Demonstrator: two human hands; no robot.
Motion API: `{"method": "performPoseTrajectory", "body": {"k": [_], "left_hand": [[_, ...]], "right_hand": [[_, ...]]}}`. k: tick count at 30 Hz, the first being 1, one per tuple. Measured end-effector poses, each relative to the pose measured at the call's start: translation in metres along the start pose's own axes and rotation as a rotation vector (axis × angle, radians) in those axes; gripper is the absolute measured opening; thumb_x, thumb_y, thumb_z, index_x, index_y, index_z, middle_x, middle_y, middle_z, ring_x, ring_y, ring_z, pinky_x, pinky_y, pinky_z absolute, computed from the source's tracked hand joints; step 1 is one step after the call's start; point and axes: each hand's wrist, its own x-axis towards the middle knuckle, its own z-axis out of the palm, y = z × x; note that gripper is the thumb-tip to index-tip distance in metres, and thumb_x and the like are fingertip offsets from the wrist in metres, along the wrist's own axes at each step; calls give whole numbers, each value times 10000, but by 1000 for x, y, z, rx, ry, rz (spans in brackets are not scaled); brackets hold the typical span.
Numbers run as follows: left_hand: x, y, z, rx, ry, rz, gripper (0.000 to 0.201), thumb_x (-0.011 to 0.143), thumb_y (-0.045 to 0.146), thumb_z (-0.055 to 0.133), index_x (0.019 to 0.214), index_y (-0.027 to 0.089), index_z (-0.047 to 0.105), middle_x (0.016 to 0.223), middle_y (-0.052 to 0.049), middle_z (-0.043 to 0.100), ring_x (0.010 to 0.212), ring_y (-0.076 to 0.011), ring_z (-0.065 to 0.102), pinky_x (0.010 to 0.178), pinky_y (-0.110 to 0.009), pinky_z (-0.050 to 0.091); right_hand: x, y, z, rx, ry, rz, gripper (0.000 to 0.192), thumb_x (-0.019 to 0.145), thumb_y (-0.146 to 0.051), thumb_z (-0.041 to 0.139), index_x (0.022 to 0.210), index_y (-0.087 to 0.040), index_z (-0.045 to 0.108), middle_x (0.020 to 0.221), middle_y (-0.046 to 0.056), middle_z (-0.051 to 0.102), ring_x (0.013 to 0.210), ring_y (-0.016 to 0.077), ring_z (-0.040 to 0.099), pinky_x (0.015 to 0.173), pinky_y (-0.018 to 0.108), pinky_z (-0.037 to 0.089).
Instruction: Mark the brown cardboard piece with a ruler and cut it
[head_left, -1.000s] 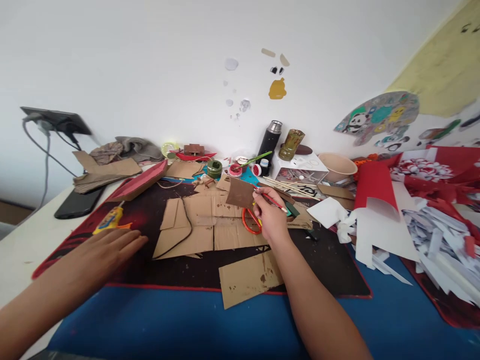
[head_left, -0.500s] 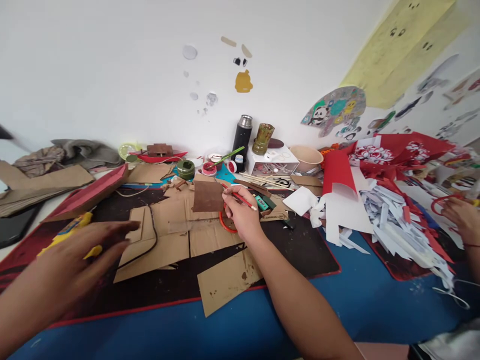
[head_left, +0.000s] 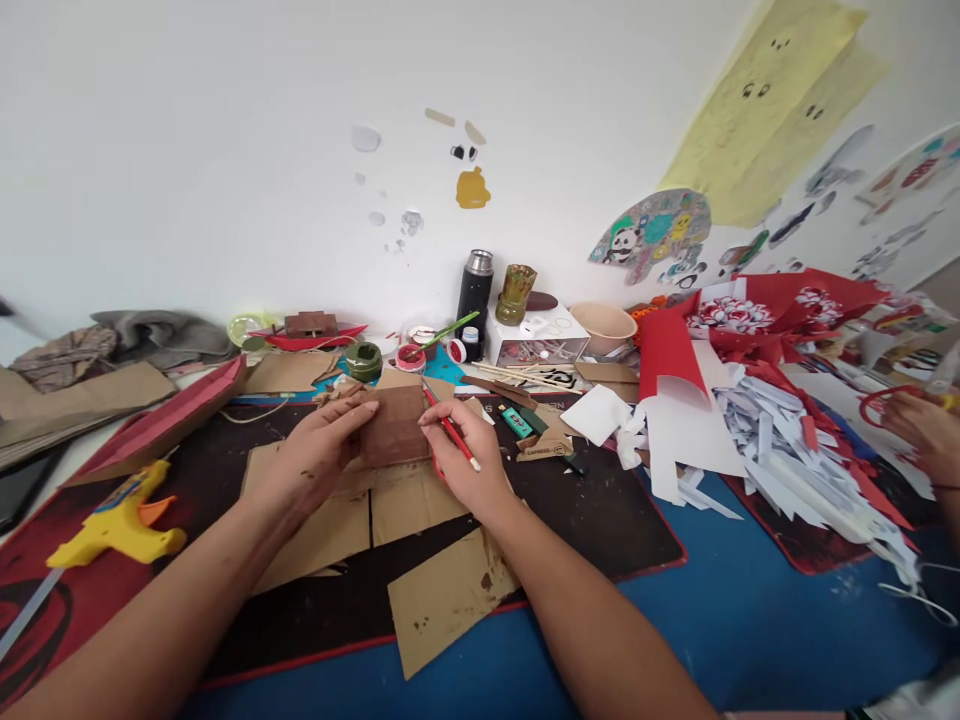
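My left hand point(head_left: 324, 440) grips the left edge of a brown painted cardboard piece point(head_left: 394, 428), thumb on top. In my right hand point(head_left: 466, 452) is a red pencil point(head_left: 454, 436), held between the fingers, and these fingertips also meet the piece's right edge. Beneath both hands lie flat sheets of plain cardboard point(head_left: 409, 510). A yellow glue gun point(head_left: 120, 525) rests on the mat to the left of my left forearm. Close to my right hand are a small teal box point(head_left: 514, 421) and a cut cardboard scrap point(head_left: 546, 447).
Paint pots point(head_left: 364, 361), a black flask point(head_left: 475, 288) and a white box point(head_left: 534, 338) line the wall. A red-painted cardboard boat hull point(head_left: 165, 420) stands left. White paper strips point(head_left: 787, 440) heap at right, near another person's hand point(head_left: 919, 430) with red-handled scissors.
My left hand has moved right from beside the glue gun and taken hold of the brown cardboard piece. The piece sits slightly lower and further left; my right hand keeps the pencil.
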Motion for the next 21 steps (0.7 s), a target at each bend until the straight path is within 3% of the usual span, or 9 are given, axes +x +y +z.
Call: {"method": "performPoseTrajectory", "body": {"k": [7,10,14,21], "left_hand": [[-3,-10,1,-83,96,136,502,579,483,1055,953,209,862,1048,-87,870,884,-238,784,669,-264,610],[-9,-11,2,-80,96,149,516,585,482,1057,996,232,870,1108,-81,876,1001,-281,804,769,-303,662],[-16,-14,5,-18,14,151,551,610,522,1052,1051,240,879,1197,-96,876,1130,-344,803,917,-395,691],[-20,-20,5,19,24,173,549,652,575,1036,1079,266,887,1217,-86,878,1186,-353,793,1021,-441,677]], "right_hand": [[5,-4,2,217,7,109,199,909,-426,731,960,-242,678,783,-31,684,462,93,518,465,242,397],[10,-5,1,284,42,122,235,872,-446,742,928,-237,651,805,-31,678,447,77,502,454,233,374],[12,-5,0,343,10,203,297,822,-475,781,946,-239,650,727,-61,621,437,83,492,440,227,312],[12,-7,0,378,11,280,384,802,-505,834,1039,-227,717,632,-82,596,434,96,513,430,223,251]]}}
